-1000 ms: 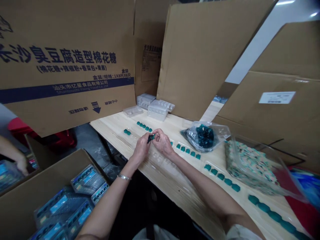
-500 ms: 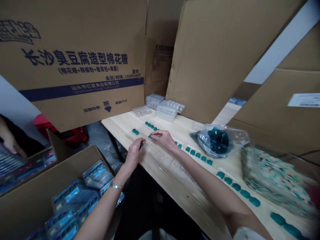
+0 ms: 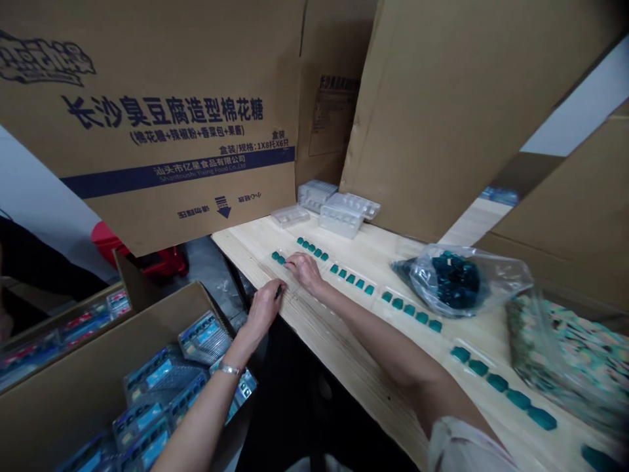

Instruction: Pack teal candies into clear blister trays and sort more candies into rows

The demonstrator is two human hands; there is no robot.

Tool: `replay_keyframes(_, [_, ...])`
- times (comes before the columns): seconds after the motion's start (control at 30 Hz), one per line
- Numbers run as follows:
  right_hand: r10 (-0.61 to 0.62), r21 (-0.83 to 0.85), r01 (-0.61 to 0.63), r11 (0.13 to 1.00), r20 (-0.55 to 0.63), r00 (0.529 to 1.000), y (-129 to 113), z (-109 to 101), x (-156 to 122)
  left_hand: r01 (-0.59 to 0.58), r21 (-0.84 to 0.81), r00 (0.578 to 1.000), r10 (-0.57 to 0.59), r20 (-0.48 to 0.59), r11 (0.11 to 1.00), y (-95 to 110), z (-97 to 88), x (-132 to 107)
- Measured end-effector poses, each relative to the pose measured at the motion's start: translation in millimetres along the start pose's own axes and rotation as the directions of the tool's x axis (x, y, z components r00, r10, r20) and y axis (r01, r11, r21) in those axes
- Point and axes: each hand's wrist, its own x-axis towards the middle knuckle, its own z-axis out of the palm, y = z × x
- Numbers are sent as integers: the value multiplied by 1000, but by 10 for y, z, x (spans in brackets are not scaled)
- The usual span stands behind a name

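My left hand (image 3: 266, 305) is closed near the table's front edge, with a small dark teal piece (image 3: 279, 290) poking out between thumb and fingers. Reaching over the table, my right hand (image 3: 305, 271) has its fingertips pinched at a clear plastic tray (image 3: 289, 276), right beside two teal pieces (image 3: 278, 257) sitting in it. What those fingertips hold is too small and covered to make out. Behind this tray runs a row of clear trays with teal pieces (image 3: 352, 278), extending toward the lower right.
A clear bag of dark teal pieces (image 3: 455, 278) and a bag of patterned packets (image 3: 580, 347) lie at right. Empty clear trays (image 3: 341, 216) are stacked at the back against cardboard boxes (image 3: 196, 59). An open carton (image 3: 98, 347) holds packed trays at lower left. A person's dark sleeve (image 3: 39, 262) shows at far left.
My right hand has moved left along the tray, up to the two teal pieces. My left hand stays closed on its piece. The other person's hand has drawn back; the view has shifted slightly.
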Motion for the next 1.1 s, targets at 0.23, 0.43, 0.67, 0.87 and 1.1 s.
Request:
replay_keyframes(0.23, [-83,-188,102,977,103,991,-42,48,-6,129,-287,989,-143,-30,949,119,-85,24])
replay_keyframes(0.43, [-149,-120,153,981,39,988,-175,-340,-211,353,-928,857,-441,267,123,395,-255,107])
replay_keyframes(0.67, [-61,-20,59,998,-82,995,-535,-1326,-1118,507,-824,828,-124,548,-253,1080,-179,70])
replay_keyframes(0.87, [41,-319,-135,938,-286,957,-847,-1851,-2146,691,-709,723,148,675,-140,2074,215,-245])
replay_keyframes(1.1, [294,-3,-388,922,-646,704,-844,-2265,-3260,852,-523,487,405,774,-24,2897,720,-779])
